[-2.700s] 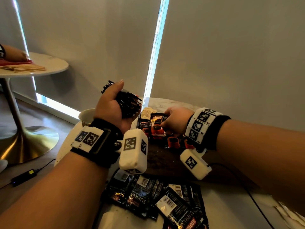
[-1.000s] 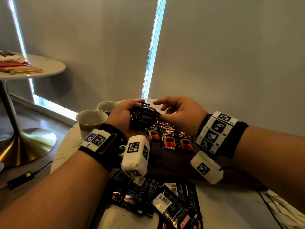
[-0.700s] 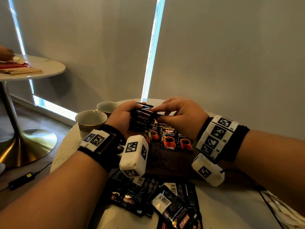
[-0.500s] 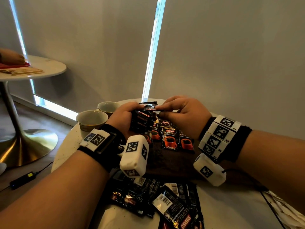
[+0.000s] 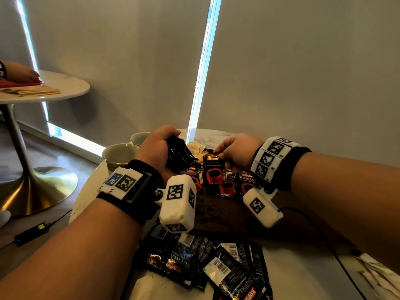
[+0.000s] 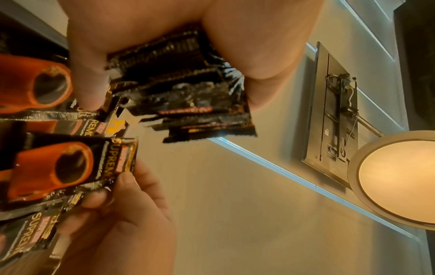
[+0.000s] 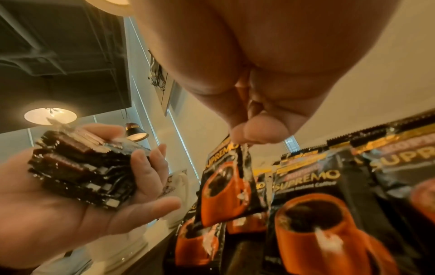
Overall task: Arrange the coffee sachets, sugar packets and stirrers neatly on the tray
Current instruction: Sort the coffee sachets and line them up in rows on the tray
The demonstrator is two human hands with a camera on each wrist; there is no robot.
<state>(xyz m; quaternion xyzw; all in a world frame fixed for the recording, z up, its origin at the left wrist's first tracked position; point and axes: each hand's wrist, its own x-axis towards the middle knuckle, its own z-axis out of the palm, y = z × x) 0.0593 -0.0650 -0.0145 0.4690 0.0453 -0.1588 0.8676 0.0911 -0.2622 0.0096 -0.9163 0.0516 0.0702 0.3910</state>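
My left hand (image 5: 160, 148) grips a stack of black coffee sachets (image 5: 179, 154) above the dark tray (image 5: 218, 213); the same stack (image 7: 80, 167) fills its palm in the right wrist view and shows as stacked sachets (image 6: 179, 89) in the left wrist view. My right hand (image 5: 236, 150) pinches the top edge of one sachet (image 5: 213, 172) with an orange cup print, held upright over a row of like sachets (image 5: 246, 182) lying on the tray. That pinched sachet (image 7: 226, 186) hangs from my fingertips (image 7: 256, 134). No stirrers are visible.
Loose sachets (image 5: 201, 263) lie in a heap on the white table near me. Two cups (image 5: 119, 152) stand left of the tray. Pale packets (image 5: 195, 147) sit behind the sachet row, more packets (image 5: 376, 276) at bottom right. A cable (image 5: 320, 234) crosses the table. Another round table (image 5: 54, 87) stands far left.
My right hand has drawn one sachet off the stack and carried it rightward and down over the row on the tray. The left hand tilted its stack back.
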